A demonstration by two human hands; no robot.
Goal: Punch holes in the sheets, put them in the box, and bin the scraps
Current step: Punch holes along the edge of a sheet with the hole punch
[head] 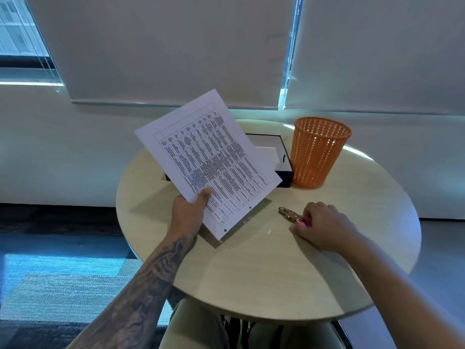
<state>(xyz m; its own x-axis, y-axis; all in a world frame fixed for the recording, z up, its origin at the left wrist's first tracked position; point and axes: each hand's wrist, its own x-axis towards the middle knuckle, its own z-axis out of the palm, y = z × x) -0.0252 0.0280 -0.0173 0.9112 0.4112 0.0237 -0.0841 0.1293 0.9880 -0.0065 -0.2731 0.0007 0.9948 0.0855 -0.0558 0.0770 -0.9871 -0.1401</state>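
- Sitting low under the camera, a round table point(264, 273) w/ pale wood-grain top fills the mid frame; its near edge overlaps the person's lap.
- Left hand point(187, 210) is clamped on the printed sheets point(208, 159), thumb on top near the lower edge, holding them tilted up above the table's left part. Two dark punched holes show along the sheets' near edge.
- Right hand point(319, 226) rests on the tabletop, fingers curled around the pink handle of the hole punch point(292, 215); metal head of the punch lies on the wood, pointing left. Grip tightness: can't tell.
- A few small white scraps point(269, 232) lie on the table btw the sheets and the right hand.
- Open dark box point(284, 167) w/ white inside sits at the far side of the table, partly hidden behind the sheets.
- Orange slotted bin point(317, 152) stands upright just beside the box, on its right, at the far edge.
- Room: white wall behind, roller blinds point(163, 46) down over the windows, daylight leaking at the gaps; blue-grey carpet point(63, 273) at left.
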